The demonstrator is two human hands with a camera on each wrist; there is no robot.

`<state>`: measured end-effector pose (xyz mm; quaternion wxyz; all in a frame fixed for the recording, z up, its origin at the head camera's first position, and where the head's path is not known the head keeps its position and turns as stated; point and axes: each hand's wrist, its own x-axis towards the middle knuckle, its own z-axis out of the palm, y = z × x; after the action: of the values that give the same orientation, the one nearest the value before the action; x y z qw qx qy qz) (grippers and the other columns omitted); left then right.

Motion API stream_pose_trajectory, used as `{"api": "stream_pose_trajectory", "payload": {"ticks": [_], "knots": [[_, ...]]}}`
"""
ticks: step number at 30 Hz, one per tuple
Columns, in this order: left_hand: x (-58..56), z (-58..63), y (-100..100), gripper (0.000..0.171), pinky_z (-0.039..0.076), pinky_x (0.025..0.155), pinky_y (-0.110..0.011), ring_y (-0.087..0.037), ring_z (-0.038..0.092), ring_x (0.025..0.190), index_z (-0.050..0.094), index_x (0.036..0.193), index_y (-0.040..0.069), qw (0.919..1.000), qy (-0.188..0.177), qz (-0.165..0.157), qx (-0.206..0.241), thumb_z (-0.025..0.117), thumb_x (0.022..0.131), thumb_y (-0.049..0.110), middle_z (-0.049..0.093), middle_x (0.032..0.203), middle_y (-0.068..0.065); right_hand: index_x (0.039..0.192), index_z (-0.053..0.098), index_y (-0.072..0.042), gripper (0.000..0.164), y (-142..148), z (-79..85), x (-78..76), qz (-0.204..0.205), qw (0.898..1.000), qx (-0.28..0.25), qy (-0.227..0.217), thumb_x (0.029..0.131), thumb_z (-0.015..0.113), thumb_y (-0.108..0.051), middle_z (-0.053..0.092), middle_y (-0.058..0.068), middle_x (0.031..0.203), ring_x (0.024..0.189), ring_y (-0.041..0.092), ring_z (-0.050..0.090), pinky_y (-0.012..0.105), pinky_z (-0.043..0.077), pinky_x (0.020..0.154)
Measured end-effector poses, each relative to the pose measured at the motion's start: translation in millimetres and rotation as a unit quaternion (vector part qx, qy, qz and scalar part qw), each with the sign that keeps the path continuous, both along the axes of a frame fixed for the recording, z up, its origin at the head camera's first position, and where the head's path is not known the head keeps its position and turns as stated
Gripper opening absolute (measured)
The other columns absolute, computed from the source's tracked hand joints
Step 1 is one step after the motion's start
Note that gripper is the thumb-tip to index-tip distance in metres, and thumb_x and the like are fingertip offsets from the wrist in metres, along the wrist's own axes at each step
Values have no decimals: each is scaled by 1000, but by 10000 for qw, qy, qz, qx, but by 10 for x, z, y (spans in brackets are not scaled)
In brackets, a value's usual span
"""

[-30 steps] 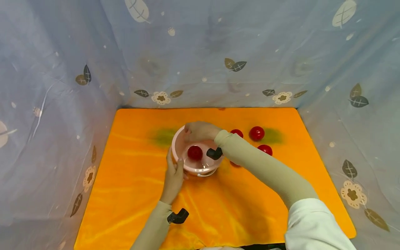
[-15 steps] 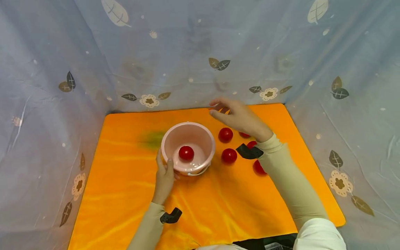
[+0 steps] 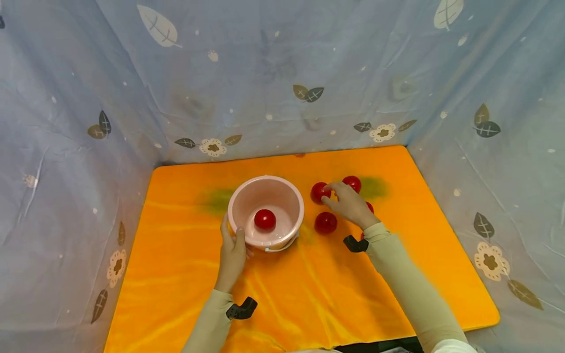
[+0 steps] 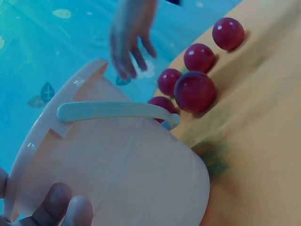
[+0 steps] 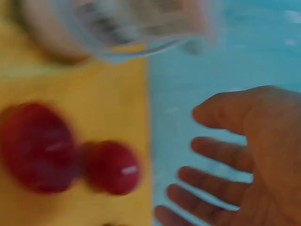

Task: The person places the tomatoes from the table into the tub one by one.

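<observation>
Four red balls [image 3: 325, 222] lie on the orange surface [image 3: 176, 274] right of the pink bowl [image 3: 247, 196]. Right hand [image 3: 348, 203], fingers spread, reaches the farther one [image 3: 319, 192]; left hand [image 3: 232, 252] grips the rim.

The person wore close-fitting, pale khaki-beige sleeves that ran down both arms and ended at the wrists, leaving the left hand [image 3: 232, 252] and right hand [image 3: 350, 203] bare. A small black camera mount was strapped on each wrist, the left mount [image 3: 241, 310] and the right mount [image 3: 355, 243]. At the near right edge, a looser white garment covered the right upper arm.
</observation>
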<state>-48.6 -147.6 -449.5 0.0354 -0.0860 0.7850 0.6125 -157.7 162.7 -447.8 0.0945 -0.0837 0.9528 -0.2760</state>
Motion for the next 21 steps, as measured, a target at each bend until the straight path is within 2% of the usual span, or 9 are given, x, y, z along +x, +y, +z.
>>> {"api": "stream_pose_trajectory", "payload": {"ticks": [2,4,9,14,21], "knots": [[-17,-36,0,60,53,61,-40,-17,54,51,3,155,22,10000,-26,31,48,37,105,25,57,77,-32,127,56,-13,42,-22,-219,2,-55,9996,252,115,94,58,-39,52,12,132,115,31,48,52,49,94],[-44,-127,-6,60,53,61,-42,-24,56,53,4,154,27,9999,-9,63,113,38,104,29,57,76,-30,127,56,-12,44,-39,-379,13,-69,9987,437,269,93,60,-39,51,13,132,116,32,46,52,49,94],[-102,-338,-11,59,53,59,-38,-39,58,60,5,152,39,9997,111,171,150,39,103,36,58,72,-19,132,53,-12,56,-84,-567,44,-104,9958,815,410,90,61,-47,48,17,137,118,37,45,52,46,98],[-110,-336,-5,59,51,55,-34,-41,56,59,6,151,41,9994,206,245,124,39,104,34,57,70,-17,135,52,-13,62,-130,-651,75,-70,9932,1102,360,87,63,-51,44,20,139,120,40,44,53,47,95],[-133,-277,-6,56,51,55,-32,-41,56,59,5,148,49,9994,134,298,78,38,103,38,58,71,-21,136,50,-15,65,-152,-766,124,-123,9943,1059,8,85,63,-54,49,20,125,110,36,47,48,51,82]]}}
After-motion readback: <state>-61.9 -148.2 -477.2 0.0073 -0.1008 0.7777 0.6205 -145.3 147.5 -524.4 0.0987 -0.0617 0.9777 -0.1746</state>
